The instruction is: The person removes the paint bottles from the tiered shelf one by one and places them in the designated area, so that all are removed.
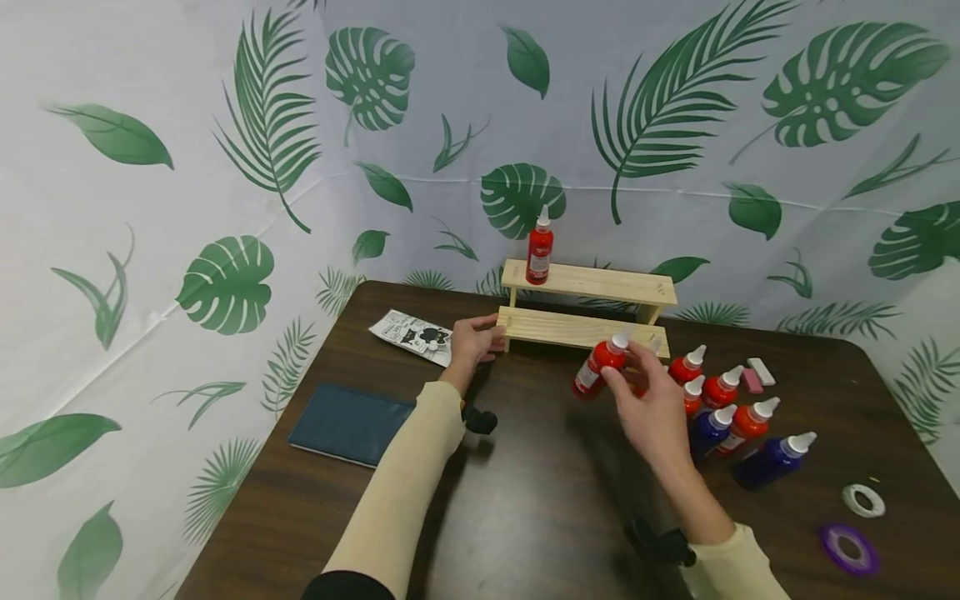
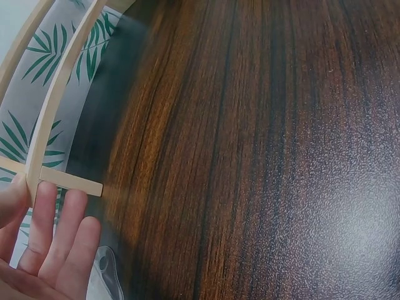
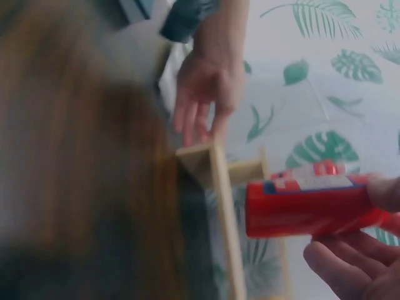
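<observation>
In the head view my right hand [image 1: 651,408] holds a red squeeze bottle [image 1: 592,373] by its upper part, tilted, above the table and in front of the two-tier wooden shelf [image 1: 577,327]. The right wrist view shows the fingers [image 3: 350,265] round that bottle [image 3: 306,212]. My left hand [image 1: 474,343] pinches the left end of the shelf's lower tier; thumb and fingertips meet the wood [image 2: 53,119] in the left wrist view. Another red bottle [image 1: 539,254] stands upright on the top tier, near its left end.
Several red and blue bottles [image 1: 772,462] stand to the right of my right hand. Behind them lie a pink block [image 1: 752,381] and a white block [image 1: 761,371]. White tape [image 1: 863,501] and purple tape [image 1: 849,549] lie front right. A dark notebook [image 1: 348,423] and a printed sheet [image 1: 411,335] lie left.
</observation>
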`<state>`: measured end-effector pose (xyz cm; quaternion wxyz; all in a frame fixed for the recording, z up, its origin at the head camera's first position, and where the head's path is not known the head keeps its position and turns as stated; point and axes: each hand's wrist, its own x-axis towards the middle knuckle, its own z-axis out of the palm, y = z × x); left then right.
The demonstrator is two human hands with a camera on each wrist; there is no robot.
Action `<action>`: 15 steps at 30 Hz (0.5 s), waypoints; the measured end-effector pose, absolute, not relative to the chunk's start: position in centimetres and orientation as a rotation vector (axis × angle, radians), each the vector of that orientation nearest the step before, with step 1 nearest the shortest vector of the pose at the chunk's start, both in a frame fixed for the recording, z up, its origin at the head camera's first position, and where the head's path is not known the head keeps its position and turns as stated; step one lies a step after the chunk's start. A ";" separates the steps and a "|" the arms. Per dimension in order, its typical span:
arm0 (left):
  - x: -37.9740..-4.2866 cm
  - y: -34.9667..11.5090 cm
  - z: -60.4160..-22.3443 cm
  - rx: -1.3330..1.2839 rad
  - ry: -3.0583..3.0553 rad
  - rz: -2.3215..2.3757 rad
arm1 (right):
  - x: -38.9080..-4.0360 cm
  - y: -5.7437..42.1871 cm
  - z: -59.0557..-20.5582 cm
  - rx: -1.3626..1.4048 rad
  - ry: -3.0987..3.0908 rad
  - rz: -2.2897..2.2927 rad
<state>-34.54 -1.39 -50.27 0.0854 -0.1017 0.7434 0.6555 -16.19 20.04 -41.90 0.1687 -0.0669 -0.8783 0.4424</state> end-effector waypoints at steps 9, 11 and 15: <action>-34.5 -1.3 -50.2 -0.295 2.209 1.966 | -8.5 24.8 -45.1 -0.417 -2.420 1.029; -34.6 -1.3 -50.2 -0.310 2.212 1.960 | -7.2 25.9 -45.7 -0.500 -2.402 0.992; -34.9 -1.1 -50.5 -0.340 2.215 1.936 | -5.3 28.0 -46.7 -0.619 -2.406 0.895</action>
